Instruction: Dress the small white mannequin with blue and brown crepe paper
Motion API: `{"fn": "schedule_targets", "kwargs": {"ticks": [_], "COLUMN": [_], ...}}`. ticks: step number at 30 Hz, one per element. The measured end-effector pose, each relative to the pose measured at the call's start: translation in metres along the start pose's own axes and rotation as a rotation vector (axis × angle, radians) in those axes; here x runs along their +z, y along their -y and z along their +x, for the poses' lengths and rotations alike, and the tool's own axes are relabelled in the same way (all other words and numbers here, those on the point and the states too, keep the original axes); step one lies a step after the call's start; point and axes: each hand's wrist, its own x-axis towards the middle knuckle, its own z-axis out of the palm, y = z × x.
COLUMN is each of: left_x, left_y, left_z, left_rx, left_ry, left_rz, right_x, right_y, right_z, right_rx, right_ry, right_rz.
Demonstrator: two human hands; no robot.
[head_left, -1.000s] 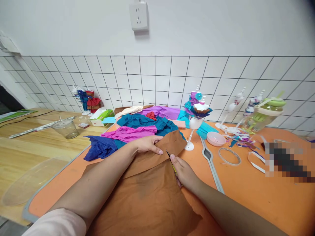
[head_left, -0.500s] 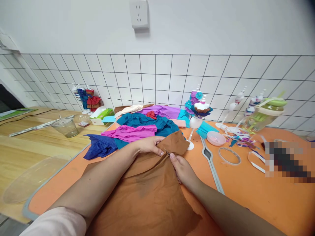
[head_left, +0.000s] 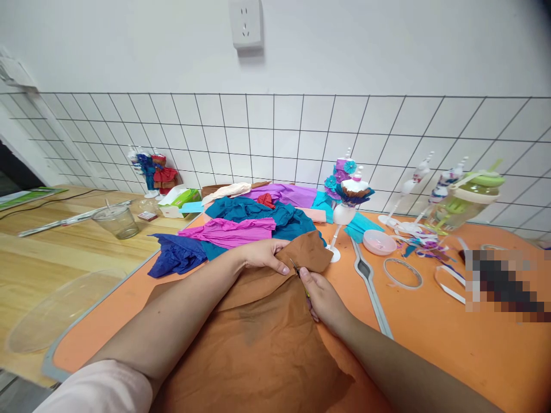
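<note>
A large sheet of brown crepe paper (head_left: 275,344) spreads across the orange table toward me. My left hand (head_left: 269,256) pinches its upper part, with the thumb on top and the fingers hidden beneath. My right hand (head_left: 321,292) is closed around small scissors (head_left: 296,268); their dark blades sit at the paper just right of my left thumb. A bit of yellow-green handle shows under the right hand. The paper's far flap (head_left: 307,251) lies beyond both hands, close to the white stand of a mini dress form (head_left: 344,215) wearing a brown and blue paper skirt.
Crumpled teal paper (head_left: 241,212), magenta paper (head_left: 232,232) and dark blue paper (head_left: 178,255) lie beyond my left arm. To the right are a pink bowl (head_left: 379,243), a tape roll (head_left: 403,273), paper scraps and a green-lidded bottle (head_left: 469,195). A clear cup (head_left: 118,222) stands left.
The scissor blades show more plainly, and the right hand has shifted slightly right, uncovering some of the handle. The left hand keeps its hold on the paper.
</note>
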Motion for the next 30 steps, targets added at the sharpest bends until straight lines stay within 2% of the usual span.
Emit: {"fn": "schedule_targets", "kwargs": {"ticks": [5,10,15,21,30], "left_x": [-0.001,-0.002,-0.002,-0.007,-0.005], "left_y": [0.003,0.004,-0.003,-0.004,-0.005], "left_z": [0.001,0.003,-0.003,-0.012,-0.011], "left_rx": [0.016,0.026,-0.035,-0.232,-0.248], "left_ry": [0.017,0.022,0.007,0.018,-0.016], "left_rz": [0.027,0.02,-0.02,-0.052,-0.025], "right_x": [-0.003,-0.004,-0.005,-0.003,-0.002], "right_y": [-0.007,-0.015,-0.01,-0.008,-0.001], "right_z": [0.005,0.009,0.008,0.007,-0.002], "right_rx": [-0.088,-0.116,-0.127,-0.077,0.04], "right_ry": [0.015,0.035,0.0,0.002,0.031], "right_rz": [-0.039,-0.013,0.003,0.004,-0.045]}}
